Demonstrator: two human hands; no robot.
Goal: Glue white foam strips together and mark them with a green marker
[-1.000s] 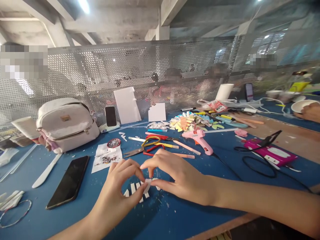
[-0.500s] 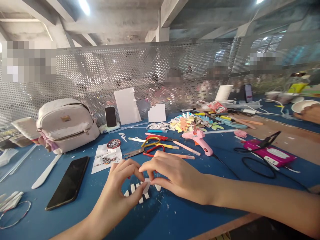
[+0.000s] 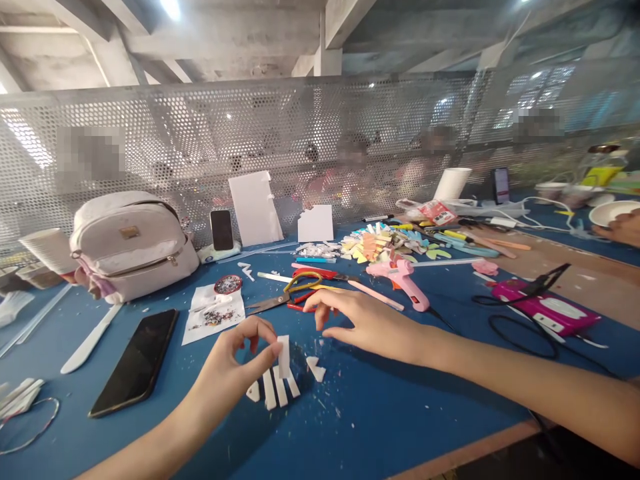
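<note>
Item: one narrow white strip [image 3: 283, 357], blank, whether paper or foam not discernible; held by one edge between the thumb and fingertips of the left hand [image 3: 244, 353]. Position: at three o'clock from the left fingertips, just above the blue tabletop [image 3: 400, 427] in appearance, its lower end overlapping a row of cut white strips [image 3: 270, 390] at six o'clock; whether these are touched cannot be told. Long axis: set nearly twelve to six o'clock, across the gap between the hands. Right hand [image 3: 363, 325]: thumb and forefinger parted, nothing seen between them; the strip is found at about eight o'clock from its thumb tip, clear of contact, so the left hand is the nearer. A notched white piece [image 3: 315, 369] is placed at four o'clock from the strip. Also listed: scissors [image 3: 280, 301] at twelve o'clock from the strip; a pink hot-glue gun [image 3: 404, 280] between one and two o'clock from the right hand; a black smartphone [image 3: 134, 363] at nine o'clock from the left hand.
</note>
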